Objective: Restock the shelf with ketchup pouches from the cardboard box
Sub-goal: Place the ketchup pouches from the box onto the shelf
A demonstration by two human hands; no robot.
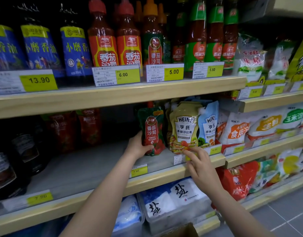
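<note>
The scene is filled by a wooden shelf unit, and the middle shelf [96, 170] is taken here as the landmark. Its grey board is largely bare toward the left front. On the tier above it, dark oil bottles [39, 48] are ranged at the left and red ketchup bottles [102, 36] to their right, with yellow price tags [126, 75] clipped along the edge. Below the middle shelf, white salt bags [179, 192] are stacked in a clear tub. A corner of the cardboard box [183, 230] is seen at the bottom edge of the view, well below the middle shelf.

On the middle shelf itself, dark bottles [22, 147] stand at the far left, red pouches [89, 127] are seen at the back in shadow, and a yellow Heinz pouch [183, 129] stands upright toward the right, with a pale blue Heinz pouch [208, 124] just beside it on the right.

A ketchup pouch [152, 130] is held upright just left of the yellow Heinz pouch, its base at or just over the board; which cannot be told. It is gripped by the left hand [138, 146], fingers closed round its lower left side and thumb across the front. The right hand [200, 166] is held loosely open at the shelf's front edge, nothing being grasped, with a fingertip [185, 152] touching the bottom of the yellow Heinz pouch.
</note>
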